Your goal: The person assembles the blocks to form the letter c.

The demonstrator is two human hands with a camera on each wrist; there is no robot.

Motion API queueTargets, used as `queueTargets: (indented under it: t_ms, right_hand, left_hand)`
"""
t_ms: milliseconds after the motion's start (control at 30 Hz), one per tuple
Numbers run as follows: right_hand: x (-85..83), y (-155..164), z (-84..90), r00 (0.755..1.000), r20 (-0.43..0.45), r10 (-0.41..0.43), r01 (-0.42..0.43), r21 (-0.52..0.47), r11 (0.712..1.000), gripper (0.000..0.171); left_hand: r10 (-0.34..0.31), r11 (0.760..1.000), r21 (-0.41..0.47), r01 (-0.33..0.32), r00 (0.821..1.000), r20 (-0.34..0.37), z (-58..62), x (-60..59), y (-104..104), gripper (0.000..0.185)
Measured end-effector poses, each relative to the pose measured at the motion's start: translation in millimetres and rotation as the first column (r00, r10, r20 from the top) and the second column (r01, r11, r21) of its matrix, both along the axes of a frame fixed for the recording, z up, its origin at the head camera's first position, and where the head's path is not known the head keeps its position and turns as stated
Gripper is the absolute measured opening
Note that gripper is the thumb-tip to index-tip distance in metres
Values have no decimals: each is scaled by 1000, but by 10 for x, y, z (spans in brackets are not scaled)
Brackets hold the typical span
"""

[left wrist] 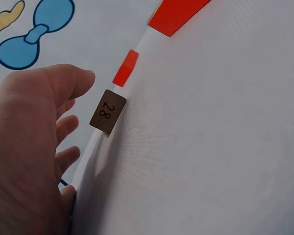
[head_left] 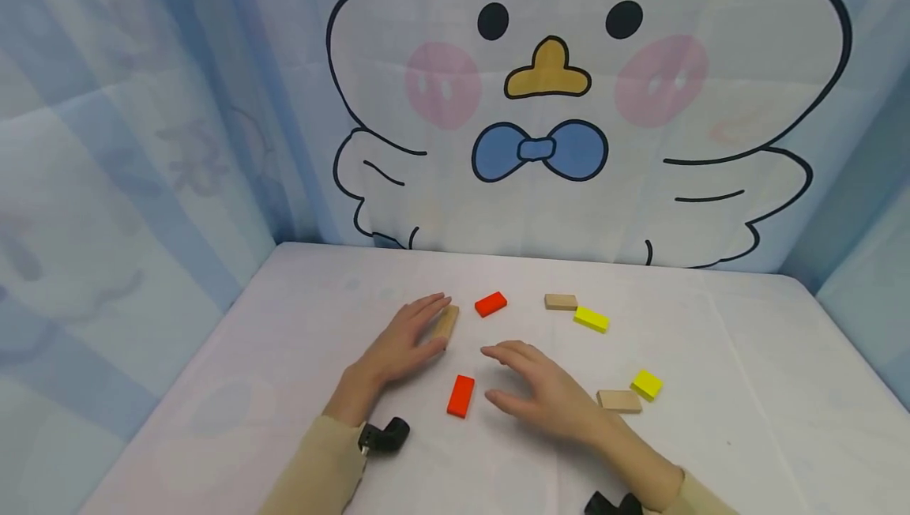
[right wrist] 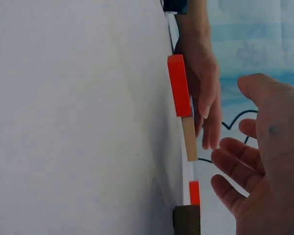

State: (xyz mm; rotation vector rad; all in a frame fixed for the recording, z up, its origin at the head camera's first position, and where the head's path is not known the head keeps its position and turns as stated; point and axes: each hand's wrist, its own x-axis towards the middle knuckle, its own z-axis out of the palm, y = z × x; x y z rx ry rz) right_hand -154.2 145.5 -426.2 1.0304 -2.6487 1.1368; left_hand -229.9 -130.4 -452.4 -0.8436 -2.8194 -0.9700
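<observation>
My left hand is beside a plain wooden block, its relaxed fingers along the block's left and far sides. In the left wrist view the block's end shows a printed 28, with a gap between it and the thumb. My right hand hovers over the table's middle, fingers spread and loosely bent, holding nothing. Between the hands lies a red block, which the right wrist view shows in front of the left hand. Another red block lies farther back.
On the white-covered table, a wooden block lies by a yellow block at the back. Beyond my right wrist are another wooden block and a yellow one. A printed curtain hangs behind.
</observation>
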Motion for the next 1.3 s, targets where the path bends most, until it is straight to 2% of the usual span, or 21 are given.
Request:
queueTargets:
  t_ms: [167, 267, 467, 600, 767, 900, 1167, 1300]
  right_hand:
    - [-20, -112, -29, 995, 4, 96, -96, 4, 995, 47]
    - [-26, -156, -51, 992, 0, 129, -129, 38, 991, 47]
    - [-26, -213, -81, 984, -42, 173, -161, 206, 965, 49]
    - [-23, -236, -72, 975, -91, 201, -168, 285, 944, 50]
    - [-7, -260, -48, 976, -68, 209, -172, 359, 917, 51]
    - [-1, -272, -59, 974, -56, 218, -181, 382, 906, 50]
    - [-20, -274, -54, 977, -69, 202, -158, 406, 900, 41]
    - [-32, -253, -23, 981, -48, 188, -152, 409, 900, 34]
  left_hand:
    - [-30, 999, 15, 30, 1000, 1, 0, -11, -29, 63]
    - [-44, 999, 16, 44, 999, -3, -3, -16, -25, 61]
    - [-47, 999, -15, 47, 999, 2, 2, -2, -1, 59]
    - [-35, 998, -45, 36, 999, 16, -7, 5, -5, 59]
    - [-24, 998, -53, 25, 999, 24, 1, 8, -14, 61]
    - [-23, 998, -59, 25, 999, 32, 5, 9, -23, 62]
    - [-18, 997, -75, 22, 999, 44, 3, -4, -26, 63]
    - [-19, 997, -75, 22, 999, 48, 5, -15, -21, 63]
